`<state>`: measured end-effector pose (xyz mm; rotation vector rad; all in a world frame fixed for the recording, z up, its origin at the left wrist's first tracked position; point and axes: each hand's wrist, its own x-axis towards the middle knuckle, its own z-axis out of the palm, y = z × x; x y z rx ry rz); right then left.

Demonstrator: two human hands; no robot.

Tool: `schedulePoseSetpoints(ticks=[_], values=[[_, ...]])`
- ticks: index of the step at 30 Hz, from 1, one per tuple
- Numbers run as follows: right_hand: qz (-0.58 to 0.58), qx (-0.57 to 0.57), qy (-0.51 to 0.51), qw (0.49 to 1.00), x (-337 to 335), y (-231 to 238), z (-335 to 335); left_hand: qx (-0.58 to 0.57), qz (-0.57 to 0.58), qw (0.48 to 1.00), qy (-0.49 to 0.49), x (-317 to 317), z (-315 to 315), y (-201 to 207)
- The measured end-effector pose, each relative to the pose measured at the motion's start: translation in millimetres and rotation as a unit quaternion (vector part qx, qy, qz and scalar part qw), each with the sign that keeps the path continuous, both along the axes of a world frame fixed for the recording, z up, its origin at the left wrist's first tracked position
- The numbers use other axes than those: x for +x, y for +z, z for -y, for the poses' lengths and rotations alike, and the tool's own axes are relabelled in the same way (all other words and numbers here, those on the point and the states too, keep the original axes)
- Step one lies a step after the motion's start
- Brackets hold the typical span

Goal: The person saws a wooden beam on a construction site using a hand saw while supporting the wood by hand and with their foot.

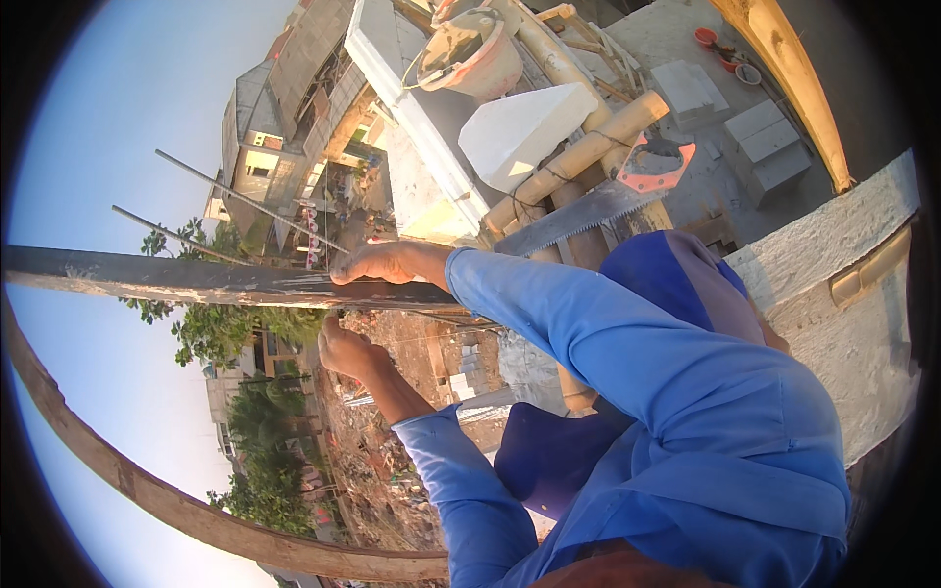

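A long dark post (186, 277) with a worn, pale-flecked edge runs in from the left rim and passes between my two hands. My right hand (387, 263), the upper one here, is against one side of it, with bent fingertips at its edge. On the opposite side, my left hand (353, 353) has its fingers curled in close to the post. Whatever either hand pinches is too small or hidden to make out. A thin rod (245, 201) ends beside my right fingers; a second rod (176, 233) reaches the post farther left. Blue sleeves cover both my arms.
A handsaw (657, 165) with a red-orange handle lies by lashed bamboo poles (578, 162). Near it are a white block (529, 132), a mortar-stained bucket (475, 64) and grey blocks (769, 147). A curved-looking timber (147, 470) crosses the lower left. Rubble-strewn ground (372, 470) lies far below.
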<state>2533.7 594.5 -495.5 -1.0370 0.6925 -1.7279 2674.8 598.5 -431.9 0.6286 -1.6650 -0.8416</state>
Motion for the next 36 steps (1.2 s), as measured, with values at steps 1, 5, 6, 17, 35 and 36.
schedulePoseSetpoints(ticks=[1, 5, 6, 17, 35, 36], values=[[0.003, 0.000, 0.000, 1.000, 1, 0, -1, 0.012, -0.007, 1.000, -0.002, 0, 0, 0], [0.007, -0.002, -0.006, 1.000, -1, 1, -4, 0.074, -0.023, 0.997, 0.005, -1, -3, 3], [0.008, -0.002, -0.006, 1.000, 0, 1, -5, 0.093, -0.023, 0.995, 0.013, 0, -4, 4], [0.014, -0.003, -0.024, 1.000, 3, 7, -10, 0.091, -0.012, 0.996, 0.014, 1, -3, 3], [-0.068, -0.031, 0.003, 0.997, -4, -6, -3, 0.116, 0.003, 0.993, 0.016, 5, 7, -26], [-0.069, -0.023, 0.003, 0.997, -3, -12, -2, 0.124, 0.000, 0.992, 0.020, 5, 8, -30]])
